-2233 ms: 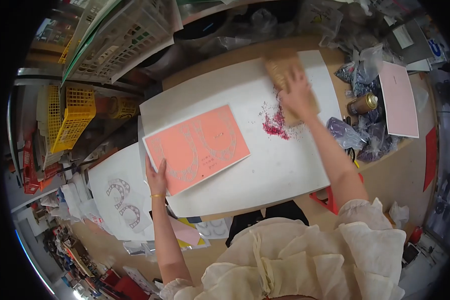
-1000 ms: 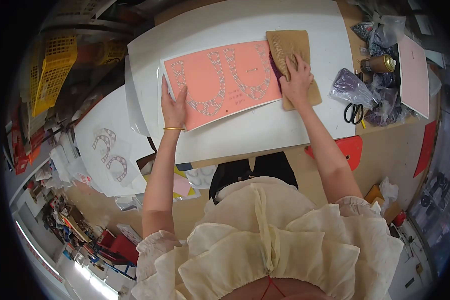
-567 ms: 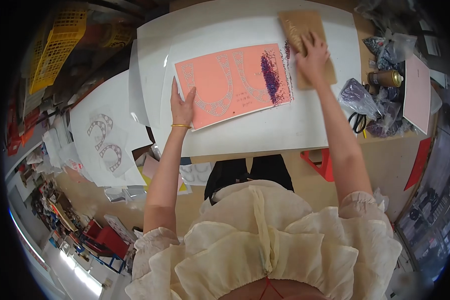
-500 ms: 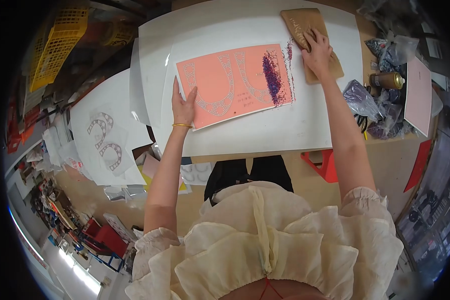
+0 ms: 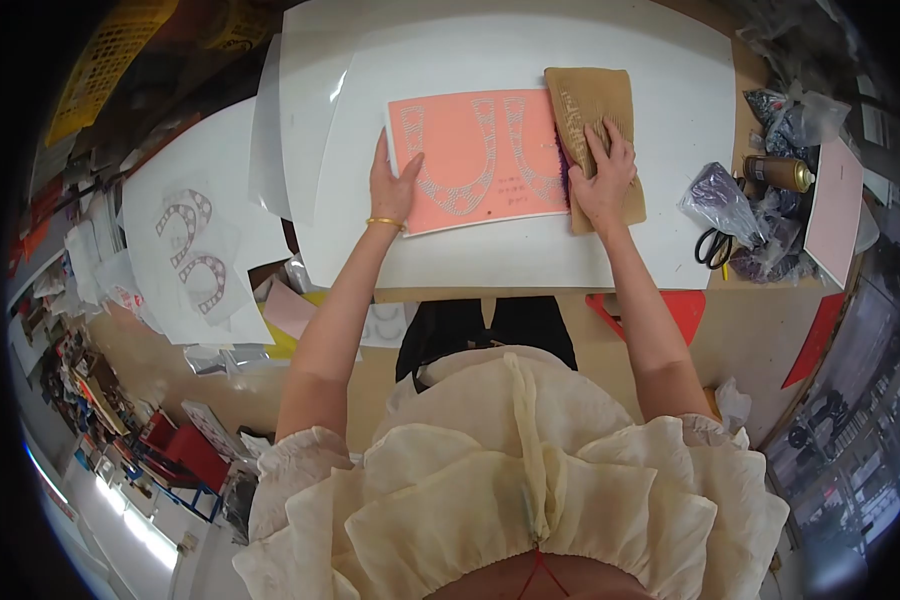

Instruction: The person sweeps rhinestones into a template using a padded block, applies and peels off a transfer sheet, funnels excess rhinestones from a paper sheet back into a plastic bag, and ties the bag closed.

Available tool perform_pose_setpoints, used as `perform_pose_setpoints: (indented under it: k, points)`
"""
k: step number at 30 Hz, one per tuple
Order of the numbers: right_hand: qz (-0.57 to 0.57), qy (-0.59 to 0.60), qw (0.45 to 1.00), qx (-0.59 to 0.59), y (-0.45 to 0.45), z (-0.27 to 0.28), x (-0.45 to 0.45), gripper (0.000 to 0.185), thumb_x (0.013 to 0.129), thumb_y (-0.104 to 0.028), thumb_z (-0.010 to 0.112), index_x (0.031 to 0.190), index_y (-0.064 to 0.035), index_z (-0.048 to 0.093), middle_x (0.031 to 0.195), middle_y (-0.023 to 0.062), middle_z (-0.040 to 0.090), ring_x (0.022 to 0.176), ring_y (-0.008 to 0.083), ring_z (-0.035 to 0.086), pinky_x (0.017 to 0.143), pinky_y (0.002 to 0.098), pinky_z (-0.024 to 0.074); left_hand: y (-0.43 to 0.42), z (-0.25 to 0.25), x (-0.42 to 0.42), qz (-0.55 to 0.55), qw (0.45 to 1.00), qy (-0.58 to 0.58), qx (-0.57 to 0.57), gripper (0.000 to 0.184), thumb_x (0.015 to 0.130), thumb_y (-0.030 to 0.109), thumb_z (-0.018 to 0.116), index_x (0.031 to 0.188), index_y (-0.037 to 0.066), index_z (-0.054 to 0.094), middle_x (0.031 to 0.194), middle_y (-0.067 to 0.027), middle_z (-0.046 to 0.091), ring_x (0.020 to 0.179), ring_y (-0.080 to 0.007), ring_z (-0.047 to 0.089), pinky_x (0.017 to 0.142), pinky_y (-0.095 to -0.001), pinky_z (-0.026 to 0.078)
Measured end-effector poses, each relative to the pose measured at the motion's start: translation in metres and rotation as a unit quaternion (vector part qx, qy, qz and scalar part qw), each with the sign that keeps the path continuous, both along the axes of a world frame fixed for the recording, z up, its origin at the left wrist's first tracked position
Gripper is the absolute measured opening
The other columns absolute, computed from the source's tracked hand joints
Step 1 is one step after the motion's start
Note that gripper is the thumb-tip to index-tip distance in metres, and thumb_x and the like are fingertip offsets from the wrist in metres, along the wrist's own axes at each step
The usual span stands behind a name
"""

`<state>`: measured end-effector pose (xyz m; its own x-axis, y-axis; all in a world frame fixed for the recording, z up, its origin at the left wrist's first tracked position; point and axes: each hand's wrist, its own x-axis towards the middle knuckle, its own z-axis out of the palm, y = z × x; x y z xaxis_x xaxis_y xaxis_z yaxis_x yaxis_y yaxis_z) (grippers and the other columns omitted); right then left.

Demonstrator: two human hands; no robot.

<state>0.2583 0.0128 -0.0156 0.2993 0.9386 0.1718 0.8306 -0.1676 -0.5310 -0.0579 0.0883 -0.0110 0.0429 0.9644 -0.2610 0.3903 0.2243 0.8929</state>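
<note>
A pink template board [image 5: 457,150] with curved outlines of small pale dots lies on the white tabletop sheet. My left hand [image 5: 394,187] grips its left edge, the thumb on top and the fingers along the side. My right hand [image 5: 604,180] holds a brown pad [image 5: 596,100], its fingers bent over the pad's upper face. The pad covers the board's right end. A thin strip of dark purple grains [image 5: 563,165] shows along the pad's left edge; whatever lies beneath the pad is hidden.
Plastic bags of grains [image 5: 722,205], black scissors [image 5: 713,248], a spray can [image 5: 778,172] and another pink board [image 5: 834,215] crowd the table's right end. A white sheet with a dotted pattern [image 5: 198,245] lies at left. A red stool [image 5: 670,312] stands below the front edge.
My right hand has brought the brown pad left and nearer, over the board's right end, covering most of the purple grains. The board in my left hand appears slightly farther right.
</note>
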Motion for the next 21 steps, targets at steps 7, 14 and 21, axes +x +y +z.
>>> perform_pose_setpoints:
  k: [7, 14, 21]
  points:
    - [-0.002, -0.009, 1.000, -0.016, 0.007, 0.000, -0.040, 0.062, 0.069, -0.017, 0.066, 0.131, -0.0156, 0.061, 0.148, 0.0083, 0.042, 0.126, 0.0320, 0.041, 0.103, 0.0479, 0.0321, 0.003, -0.015, 0.043, 0.022, 0.999, -0.013, 0.032, 0.062, 0.086, 0.011, 0.069, 0.141, -0.001, 0.043, 0.125, -0.0220, 0.059, 0.105, -0.0283, 0.064, 0.092, -0.0335, 0.051]
    - [0.002, 0.008, 1.000, -0.022, 0.003, 0.021, -0.030, 0.062, 0.070, -0.015, 0.067, 0.132, -0.0177, 0.061, 0.147, 0.0073, 0.043, 0.125, 0.0311, 0.041, 0.104, 0.0467, 0.0346, -0.044, 0.027, -0.008, -0.264, 0.934, 0.240, 0.005, 0.040, 0.090, 0.012, 0.062, 0.127, 0.001, 0.058, 0.131, -0.0158, 0.058, 0.119, -0.0289, 0.058, 0.102, -0.0349, 0.045]
    - [0.027, 0.050, 0.998, -0.028, 0.007, 0.003, -0.076, 0.060, 0.071, -0.020, 0.068, 0.131, -0.0159, 0.061, 0.146, 0.0102, 0.041, 0.124, 0.0328, 0.041, 0.101, 0.0487, 0.0345, -0.101, 0.003, -0.023, -0.313, 0.868, 0.293, 0.250, 0.044, 0.093, 0.015, 0.058, 0.134, -0.001, 0.052, 0.140, -0.0140, 0.050, 0.135, -0.0298, 0.044, 0.109, -0.0376, 0.037]
